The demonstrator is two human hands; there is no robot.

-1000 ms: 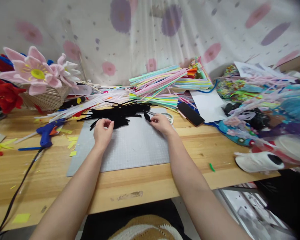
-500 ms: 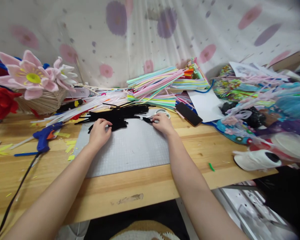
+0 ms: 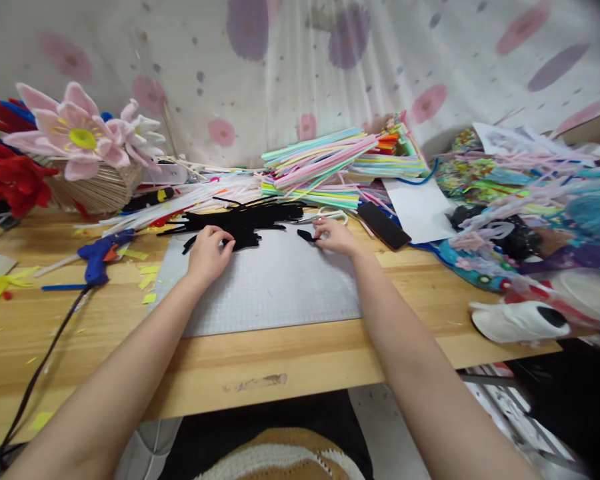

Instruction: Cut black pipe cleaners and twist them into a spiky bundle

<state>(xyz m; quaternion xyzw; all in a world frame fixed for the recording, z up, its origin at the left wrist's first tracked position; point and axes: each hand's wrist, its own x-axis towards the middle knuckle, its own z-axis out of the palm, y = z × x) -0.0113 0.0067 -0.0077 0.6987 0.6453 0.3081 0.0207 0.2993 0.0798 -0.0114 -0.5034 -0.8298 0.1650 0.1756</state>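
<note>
A pile of black pipe cleaners lies across the back of the grey cutting mat. My left hand rests at the pile's front left edge, fingers curled and thumb close to the fingertips; what they pinch, if anything, blends into the black. Over the mat's right part, my right hand pinches a small black fuzzy piece, which points left from the fingertips. Just behind that hand lie scissors with pale handles, partly hidden.
On the left are a blue glue gun, yellow scraps and a pink fuzzy flower. Bundled pastel pipe cleaners stand behind. A dark phone, white paper and a white spool are to the right.
The view has shifted slightly, so everything sits a little further right. Both hands keep nearly the same places on the mat; the black piece in my right hand shows more clearly.
</note>
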